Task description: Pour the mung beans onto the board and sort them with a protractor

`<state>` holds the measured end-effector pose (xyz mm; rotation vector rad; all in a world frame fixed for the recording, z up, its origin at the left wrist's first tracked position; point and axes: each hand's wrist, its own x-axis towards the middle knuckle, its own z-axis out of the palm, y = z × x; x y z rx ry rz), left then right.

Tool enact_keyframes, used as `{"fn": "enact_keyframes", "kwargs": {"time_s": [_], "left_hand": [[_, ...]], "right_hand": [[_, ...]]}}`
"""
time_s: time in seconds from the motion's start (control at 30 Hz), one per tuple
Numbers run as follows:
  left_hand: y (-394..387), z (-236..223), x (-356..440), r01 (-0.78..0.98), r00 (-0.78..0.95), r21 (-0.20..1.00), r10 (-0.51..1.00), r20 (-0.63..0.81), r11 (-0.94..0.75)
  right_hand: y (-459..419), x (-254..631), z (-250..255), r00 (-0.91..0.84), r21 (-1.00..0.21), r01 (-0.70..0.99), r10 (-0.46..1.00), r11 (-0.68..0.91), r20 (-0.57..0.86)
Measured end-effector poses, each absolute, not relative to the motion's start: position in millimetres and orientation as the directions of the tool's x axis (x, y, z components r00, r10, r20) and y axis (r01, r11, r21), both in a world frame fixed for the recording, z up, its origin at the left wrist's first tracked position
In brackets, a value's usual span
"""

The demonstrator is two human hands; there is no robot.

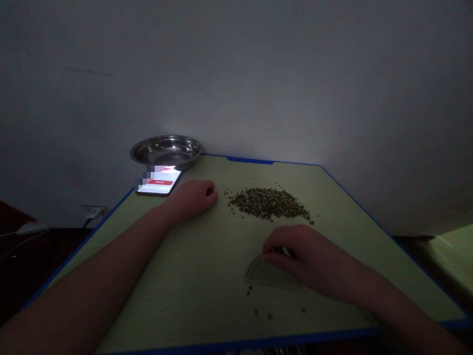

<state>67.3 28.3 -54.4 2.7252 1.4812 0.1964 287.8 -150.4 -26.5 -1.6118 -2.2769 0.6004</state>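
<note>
A pile of small dark beans (269,203) lies spread on the pale green table (207,276). My left hand (194,197) rests on the table left of the pile, its fingers curled, with no object showing in it. Nearer to me, my right hand (295,249) is closed in a pinch over a clear half-round protractor (256,277). Its fingertips overlap the protractor's curved edge; whether they grip it or a bean is hidden. Several loose beans (269,316) lie on the near side of the protractor's straight edge.
A shiny metal basin (166,160) stands at the far left corner. A phone (158,182) with a lit screen lies in front of it, close to my left wrist. Blue edging (251,160) borders the table, and a grey wall (258,84) rises behind it.
</note>
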Motion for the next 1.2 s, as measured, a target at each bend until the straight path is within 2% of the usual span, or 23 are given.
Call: {"fn": "enact_keyframes", "kwargs": {"time_s": [0.33, 0.4, 0.57, 0.77, 0.97, 1.2], "left_hand": [[28, -53, 69, 0.826, 0.552, 0.077, 0.829, 0.095, -0.559], [28, -52, 70, 0.826, 0.551, 0.076, 0.829, 0.094, -0.558], [26, -50, 70, 0.837, 0.539, 0.064, 0.838, 0.085, -0.544], [29, -54, 69, 0.842, 0.525, 0.078, 0.844, 0.115, -0.534], [30, -55, 68, 0.839, 0.526, 0.089, 0.842, 0.121, -0.537], [31, -57, 67, 0.828, 0.546, 0.071, 0.829, 0.121, -0.556]], "right_hand": [[-147, 275, -24, -0.546, -0.554, 0.708, 0.837, 0.438, -0.037], [-149, 279, -24, -0.526, -0.577, 0.709, 0.849, 0.406, -0.049], [-159, 302, -31, -0.316, -0.612, 0.765, 0.945, 0.203, -0.081], [-174, 323, -41, -0.253, -0.634, 0.764, 0.959, 0.119, -0.126], [-176, 308, -45, -0.231, -0.659, 0.745, 0.967, 0.106, -0.106], [-160, 282, -35, -0.313, -0.614, 0.759, 0.948, 0.215, -0.056]]}}
